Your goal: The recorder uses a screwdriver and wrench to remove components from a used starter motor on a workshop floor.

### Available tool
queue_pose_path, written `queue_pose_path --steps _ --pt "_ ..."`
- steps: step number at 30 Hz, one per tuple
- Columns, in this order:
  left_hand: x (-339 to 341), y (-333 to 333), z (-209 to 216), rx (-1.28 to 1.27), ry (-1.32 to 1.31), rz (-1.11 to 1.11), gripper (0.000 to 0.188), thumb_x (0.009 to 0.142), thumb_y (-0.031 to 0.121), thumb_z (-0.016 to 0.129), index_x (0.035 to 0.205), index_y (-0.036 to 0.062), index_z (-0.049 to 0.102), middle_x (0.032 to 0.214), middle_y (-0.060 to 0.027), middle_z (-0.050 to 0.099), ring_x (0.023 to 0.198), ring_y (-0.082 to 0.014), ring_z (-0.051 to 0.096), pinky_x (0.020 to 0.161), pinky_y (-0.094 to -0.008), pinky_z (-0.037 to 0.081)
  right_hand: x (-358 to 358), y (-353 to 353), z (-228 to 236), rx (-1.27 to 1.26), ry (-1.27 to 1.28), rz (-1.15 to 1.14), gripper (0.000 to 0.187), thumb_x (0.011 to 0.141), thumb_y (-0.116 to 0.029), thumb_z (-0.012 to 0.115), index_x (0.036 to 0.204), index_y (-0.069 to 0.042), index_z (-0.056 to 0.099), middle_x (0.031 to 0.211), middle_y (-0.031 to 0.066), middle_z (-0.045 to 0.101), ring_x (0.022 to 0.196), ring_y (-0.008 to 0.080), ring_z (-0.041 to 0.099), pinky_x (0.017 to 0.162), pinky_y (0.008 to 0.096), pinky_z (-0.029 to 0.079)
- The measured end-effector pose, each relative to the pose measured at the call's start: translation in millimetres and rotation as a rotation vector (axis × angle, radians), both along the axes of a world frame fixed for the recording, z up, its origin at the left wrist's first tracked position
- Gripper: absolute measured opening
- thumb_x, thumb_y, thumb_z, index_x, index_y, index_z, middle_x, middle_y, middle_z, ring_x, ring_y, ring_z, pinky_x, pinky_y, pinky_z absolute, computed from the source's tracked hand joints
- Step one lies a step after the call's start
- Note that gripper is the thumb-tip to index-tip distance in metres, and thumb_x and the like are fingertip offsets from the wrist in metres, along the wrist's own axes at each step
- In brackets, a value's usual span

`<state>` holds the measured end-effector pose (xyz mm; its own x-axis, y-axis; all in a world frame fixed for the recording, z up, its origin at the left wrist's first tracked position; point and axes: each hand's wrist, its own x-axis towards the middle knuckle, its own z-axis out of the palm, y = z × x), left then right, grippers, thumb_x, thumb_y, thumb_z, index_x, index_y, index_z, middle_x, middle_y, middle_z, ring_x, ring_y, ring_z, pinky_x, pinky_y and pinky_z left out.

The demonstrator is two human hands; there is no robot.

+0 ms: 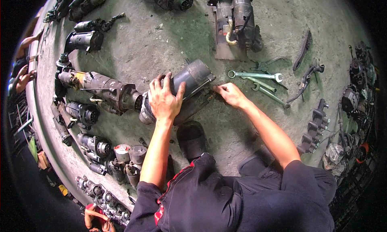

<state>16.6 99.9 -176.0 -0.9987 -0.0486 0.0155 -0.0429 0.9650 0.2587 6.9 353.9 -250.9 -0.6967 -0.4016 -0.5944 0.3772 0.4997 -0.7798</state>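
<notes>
A dark cylindrical starter motor (194, 81) lies at a slant on the concrete floor in front of me. My left hand (164, 98) grips it across the nose end, thumb and fingers spread over the casing. At the motor's rear right end, my right hand (231, 95) is closed, with thumb and forefinger pinched together by the solenoid side. Whatever sits in that pinch is too small to make out. Just right of this hand lie a combination wrench (255, 75) and another wrench (269, 94), partly crossing each other.
Larger starter motors lie to the left (107, 87) and stand at the far side (236, 22). More motors and parts line the left edge. A dark cable (306, 85) and a black strip (302, 50) are at right. Another person's hands (24, 79) show at far left.
</notes>
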Motion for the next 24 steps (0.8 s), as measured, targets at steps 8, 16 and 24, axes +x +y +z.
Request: queue_pose_path --steps 8,16,24 --pt "1 0 -1 -0.008 0.014 0.007 0.056 0.091 0.052 0.062 0.128 0.0099 0.062 0.130 -0.0179 0.056 0.123 -0.0367 0.051 0.100 -0.0477 0.045 -3 3 2 0.012 -0.211 0.065 0.041 0.100 -0.037 0.056 0.105 0.002 0.066 0.077 0.0066 0.065 0.081 0.0137 0.059 0.074 0.0333 0.051" --pt "0 -1 0 0.050 -0.017 0.031 0.060 0.089 0.054 0.063 0.128 0.0083 0.062 0.133 -0.0215 0.055 0.126 -0.0384 0.049 0.103 -0.0493 0.042 -4 3 -12 0.116 -0.171 0.205 0.048 0.102 -0.044 0.050 0.105 0.002 0.064 0.081 0.0102 0.063 0.082 0.0156 0.057 0.080 0.0349 0.050" --pt "0 1 -2 0.051 0.007 0.021 0.058 0.088 0.052 0.064 0.126 0.0087 0.063 0.132 -0.0208 0.055 0.125 -0.0371 0.049 0.103 -0.0486 0.042 -2 13 -8 0.082 -0.119 0.284 0.050 0.098 -0.037 0.054 0.133 -0.002 0.052 0.139 0.0252 0.052 0.132 0.0273 0.049 0.107 0.0375 0.041"
